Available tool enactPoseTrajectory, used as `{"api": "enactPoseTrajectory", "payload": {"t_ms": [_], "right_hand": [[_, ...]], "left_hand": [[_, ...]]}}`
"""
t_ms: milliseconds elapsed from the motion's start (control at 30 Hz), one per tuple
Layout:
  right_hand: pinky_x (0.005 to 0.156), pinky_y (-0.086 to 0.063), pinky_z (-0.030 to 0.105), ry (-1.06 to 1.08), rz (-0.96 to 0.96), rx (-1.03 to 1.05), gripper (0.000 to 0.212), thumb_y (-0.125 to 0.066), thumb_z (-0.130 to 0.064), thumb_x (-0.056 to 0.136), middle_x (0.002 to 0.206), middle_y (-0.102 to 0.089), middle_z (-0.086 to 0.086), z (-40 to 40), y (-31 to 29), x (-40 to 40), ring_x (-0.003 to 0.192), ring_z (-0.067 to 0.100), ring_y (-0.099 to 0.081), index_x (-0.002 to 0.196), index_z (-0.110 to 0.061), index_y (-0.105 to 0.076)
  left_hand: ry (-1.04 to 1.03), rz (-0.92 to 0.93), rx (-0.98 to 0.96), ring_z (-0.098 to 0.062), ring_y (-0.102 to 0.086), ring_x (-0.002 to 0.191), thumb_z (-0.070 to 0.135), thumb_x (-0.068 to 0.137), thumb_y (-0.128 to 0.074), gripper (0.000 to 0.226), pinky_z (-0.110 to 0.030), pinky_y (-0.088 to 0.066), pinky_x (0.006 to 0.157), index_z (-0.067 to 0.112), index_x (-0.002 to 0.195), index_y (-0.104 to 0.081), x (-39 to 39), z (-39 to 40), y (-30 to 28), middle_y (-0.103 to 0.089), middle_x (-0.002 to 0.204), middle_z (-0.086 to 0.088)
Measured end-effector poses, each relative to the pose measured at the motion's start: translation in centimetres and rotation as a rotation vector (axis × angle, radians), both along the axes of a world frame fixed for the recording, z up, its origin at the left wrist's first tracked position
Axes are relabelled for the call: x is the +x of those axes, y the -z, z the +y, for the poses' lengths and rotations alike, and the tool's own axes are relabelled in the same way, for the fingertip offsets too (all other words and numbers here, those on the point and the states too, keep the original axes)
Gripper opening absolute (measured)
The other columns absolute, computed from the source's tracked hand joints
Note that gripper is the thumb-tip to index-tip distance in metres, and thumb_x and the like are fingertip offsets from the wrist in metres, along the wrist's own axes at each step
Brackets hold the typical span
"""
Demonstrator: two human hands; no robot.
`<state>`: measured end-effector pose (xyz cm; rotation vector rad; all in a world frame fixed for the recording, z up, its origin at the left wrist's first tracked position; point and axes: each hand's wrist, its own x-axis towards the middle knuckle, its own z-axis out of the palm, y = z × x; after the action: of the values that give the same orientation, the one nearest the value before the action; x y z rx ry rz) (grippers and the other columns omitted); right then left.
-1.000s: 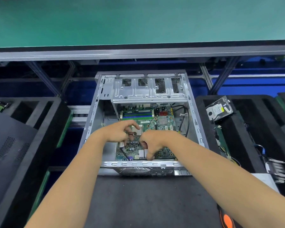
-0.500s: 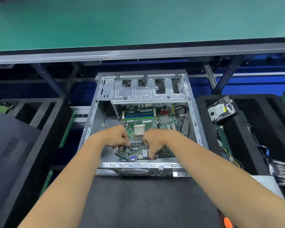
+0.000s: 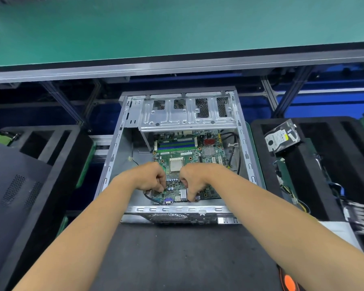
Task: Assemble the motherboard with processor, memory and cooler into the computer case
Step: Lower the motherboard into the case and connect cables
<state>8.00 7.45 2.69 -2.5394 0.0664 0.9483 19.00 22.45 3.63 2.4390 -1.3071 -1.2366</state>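
The open silver computer case (image 3: 116, 143) lies flat in front of me. Inside it sits the green motherboard (image 3: 189, 154), with its pale square processor socket (image 3: 176, 165) and blue memory slots (image 3: 177, 144) showing. My left hand (image 3: 149, 177) has its fingers curled at the board's near left edge, beside a black cable (image 3: 152, 199). With its fingers bent down, my right hand (image 3: 194, 180) grips the board at the rear ports (image 3: 183, 195) near the case's front wall. No cooler is in view.
Black foam trays (image 3: 57, 143) flank the case. The right tray (image 3: 315, 164) holds a bagged hard drive (image 3: 282, 138) and loose cables (image 3: 345, 206). A dark side panel (image 3: 15, 185) lies at left. A green conveyor belt (image 3: 177, 28) runs behind. An orange tool (image 3: 288, 282) sits at bottom right.
Both hands have drawn back toward me to the board's near edge, uncovering the processor socket. The left fingers have curled in from a spread pose.
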Motion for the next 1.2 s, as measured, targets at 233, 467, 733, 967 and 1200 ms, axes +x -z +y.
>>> {"api": "enactPoseTrajectory", "payload": {"t_ms": [233, 467, 733, 967, 1200], "right_hand": [[0.056, -0.045, 0.031, 0.003, 0.008, 0.015, 0.036, -0.084, -0.019, 0.065, 0.083, -0.068, 0.01, 0.0, 0.0, 0.0, 0.065, 0.019, -0.055, 0.09, -0.001, -0.066], [0.057, -0.046, 0.031, 0.007, 0.008, 0.02, 0.036, -0.083, -0.019, 0.065, 0.081, -0.067, 0.009, 0.0, 0.1, 0.1, 0.064, 0.018, -0.055, 0.09, -0.001, -0.066], [0.058, -0.045, 0.031, 0.012, 0.015, 0.028, 0.036, -0.083, -0.018, 0.066, 0.079, -0.064, 0.007, 0.0, 0.0, 0.2, 0.065, 0.018, -0.054, 0.091, 0.0, -0.065], [0.058, -0.047, 0.031, 0.03, 0.007, 0.036, 0.035, -0.083, -0.018, 0.065, 0.087, -0.072, 0.011, -0.1, 0.1, 0.0, 0.065, 0.018, -0.056, 0.09, 0.001, -0.067], [0.054, -0.044, 0.029, 0.028, -0.001, 0.03, 0.034, -0.084, -0.018, 0.063, 0.077, -0.068, 0.007, -0.1, -0.1, 0.0, 0.063, 0.018, -0.055, 0.087, 0.0, -0.067]], "left_hand": [[0.07, -0.099, 0.037, -0.009, -0.064, 0.072, 0.007, 0.075, -0.077, 0.02, -0.014, -0.046, 0.057, 0.016, 0.093, -0.074, -0.5, -0.4, 0.0, -0.071, 0.085, 0.001], [0.106, -0.035, 0.019, 0.003, -0.057, 0.064, 0.013, 0.075, -0.079, 0.015, -0.012, -0.045, 0.06, 0.017, 0.088, -0.073, -0.9, -0.7, 0.1, -0.064, 0.073, 0.013], [0.124, -0.026, 0.014, 0.004, -0.055, 0.06, 0.013, 0.073, -0.081, 0.015, -0.007, -0.043, 0.055, 0.013, 0.086, -0.074, -0.9, -0.7, 0.3, -0.063, 0.07, 0.011], [0.143, -0.043, 0.058, -0.01, -0.06, 0.074, 0.012, 0.074, -0.08, 0.013, -0.02, -0.048, 0.067, 0.012, 0.083, -0.071, -0.7, -0.7, 0.8, -0.069, 0.083, 0.002], [0.043, -0.007, -0.008, 0.001, -0.058, 0.066, 0.014, 0.071, -0.082, 0.014, -0.005, -0.041, 0.054, 0.017, 0.074, -0.069, -0.1, -0.3, 1.0, -0.067, 0.076, 0.011]]}}
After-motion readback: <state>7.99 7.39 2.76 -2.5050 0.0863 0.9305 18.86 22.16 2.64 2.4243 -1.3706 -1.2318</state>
